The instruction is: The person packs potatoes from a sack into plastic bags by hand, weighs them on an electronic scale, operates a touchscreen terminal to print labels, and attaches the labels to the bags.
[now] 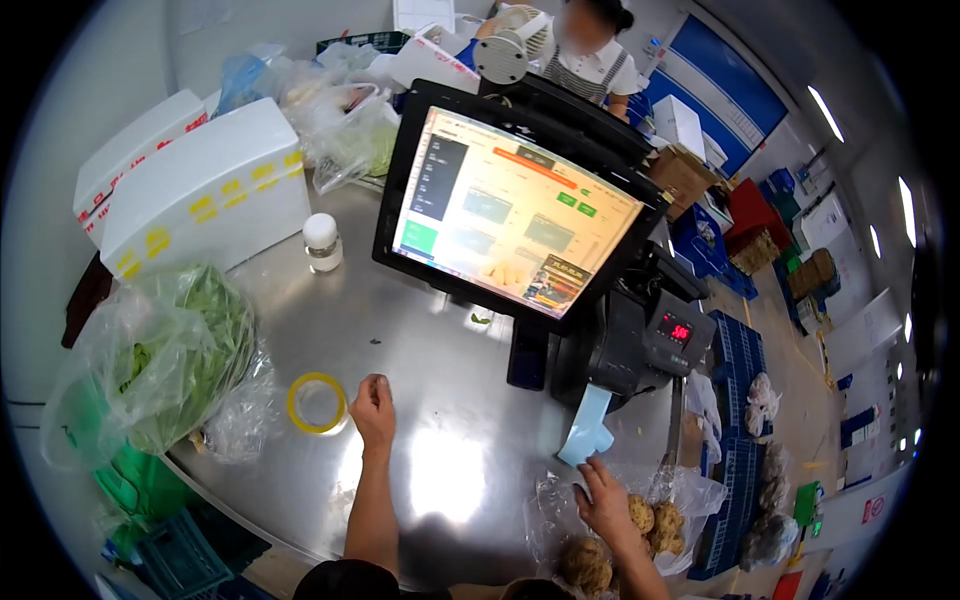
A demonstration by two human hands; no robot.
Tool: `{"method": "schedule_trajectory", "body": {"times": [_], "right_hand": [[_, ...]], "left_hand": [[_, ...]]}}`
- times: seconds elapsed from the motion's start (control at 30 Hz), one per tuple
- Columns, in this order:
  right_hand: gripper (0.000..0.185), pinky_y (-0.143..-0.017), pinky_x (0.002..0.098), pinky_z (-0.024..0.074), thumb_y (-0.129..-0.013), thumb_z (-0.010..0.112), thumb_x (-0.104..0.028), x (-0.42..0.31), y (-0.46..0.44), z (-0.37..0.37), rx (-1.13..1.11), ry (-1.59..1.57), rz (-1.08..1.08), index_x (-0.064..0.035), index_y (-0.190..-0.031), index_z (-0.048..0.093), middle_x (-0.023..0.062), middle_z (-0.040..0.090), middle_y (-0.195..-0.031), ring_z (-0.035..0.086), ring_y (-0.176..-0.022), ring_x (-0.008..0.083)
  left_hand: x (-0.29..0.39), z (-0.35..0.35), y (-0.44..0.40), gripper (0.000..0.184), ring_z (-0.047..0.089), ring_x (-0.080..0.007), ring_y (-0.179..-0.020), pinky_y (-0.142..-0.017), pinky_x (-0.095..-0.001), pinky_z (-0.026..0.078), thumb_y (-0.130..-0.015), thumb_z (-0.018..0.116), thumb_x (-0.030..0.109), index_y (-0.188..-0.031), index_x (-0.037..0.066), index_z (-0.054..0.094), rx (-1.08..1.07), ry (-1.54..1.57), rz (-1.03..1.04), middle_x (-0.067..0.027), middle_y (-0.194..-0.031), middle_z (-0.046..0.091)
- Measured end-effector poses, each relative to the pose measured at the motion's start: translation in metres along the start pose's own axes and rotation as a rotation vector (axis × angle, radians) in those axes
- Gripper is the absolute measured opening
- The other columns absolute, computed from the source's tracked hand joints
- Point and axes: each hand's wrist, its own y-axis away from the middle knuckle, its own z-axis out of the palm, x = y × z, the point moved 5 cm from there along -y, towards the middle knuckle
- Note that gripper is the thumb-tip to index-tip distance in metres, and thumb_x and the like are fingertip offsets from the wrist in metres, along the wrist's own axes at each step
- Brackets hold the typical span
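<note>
My left hand hovers over or rests on the steel counter, right of a yellow-rimmed tape roll. Its fingers are curled together; what they hold, if anything, is too small to tell. My right hand has its fingers apart, just below a light blue paper strip hanging from the black printer. Whether a fingertip touches the strip is unclear. Beneath that hand, clear plastic bags hold brown, round, knobbly produce. A lit touchscreen stands behind both hands, and a small display shows red digits.
Bagged leafy greens lie at the left, before white foam boxes. A white-capped jar stands near them. Blue crates stand right of the counter. Another person is behind the screen, beside a fan.
</note>
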Motion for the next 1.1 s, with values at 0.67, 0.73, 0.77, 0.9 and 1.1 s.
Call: {"method": "schedule_trajectory", "body": {"times": [0.67,0.73,0.77,0.9,1.1], "right_hand": [[0.034,-0.073,0.0384,0.0457,-0.085,0.058,-0.023,0.211,0.316,-0.078,0.802,0.626,0.796,0.0010,-0.109,0.055,0.0149,0.062,-0.089,0.059,-0.090,0.0307],[0.056,-0.089,0.0427,0.0383,-0.082,0.064,-0.030,0.317,0.388,-0.007,0.676,0.435,1.080,0.0078,-0.120,0.046,0.0249,0.053,-0.110,0.050,-0.107,0.0381],[0.068,-0.098,0.0449,0.0346,-0.081,0.067,-0.033,0.369,0.422,0.030,0.595,0.354,1.220,0.0111,-0.126,0.041,0.0300,0.049,-0.120,0.045,-0.115,0.0419],[0.087,-0.105,0.0395,0.0295,-0.075,0.068,-0.051,0.330,0.402,0.018,0.673,-0.183,1.304,0.0122,-0.128,0.039,0.0303,0.040,-0.132,0.038,-0.125,0.0384],[0.076,-0.091,0.0429,0.0416,-0.072,0.070,-0.048,0.353,0.412,0.035,0.808,0.014,1.482,0.0090,-0.117,0.049,0.0303,0.056,-0.109,0.053,-0.105,0.0419]], "left_hand": [[0.000,0.024,0.003,0.034,0.053,-0.0172,-0.059,-0.059,-0.0323,0.043,-0.089,0.055,0.030,-0.080,-0.002,0.060,-0.034,0.028,-0.190,-0.0088,-0.063,0.057],[0.026,0.054,0.022,0.036,0.052,-0.0158,-0.059,-0.057,-0.0322,0.042,-0.090,0.054,0.032,-0.077,-0.002,0.058,-0.109,0.050,-0.134,-0.0078,-0.062,0.056],[0.041,0.071,0.031,0.033,0.049,-0.0122,-0.055,-0.052,-0.0284,0.039,-0.091,0.053,0.031,-0.078,0.001,0.059,-0.185,0.055,-0.058,-0.0044,-0.061,0.054],[0.167,0.159,0.141,0.028,0.046,-0.0062,-0.054,-0.049,-0.0208,0.036,-0.092,0.054,0.030,-0.085,0.004,0.061,-0.741,0.239,-0.079,-0.0001,-0.064,0.054],[0.299,0.274,0.347,0.036,0.058,-0.0118,-0.076,-0.064,-0.0241,0.045,-0.081,0.068,0.031,-0.102,0.002,0.063,-1.364,0.146,0.390,-0.0043,-0.080,0.064]]}}
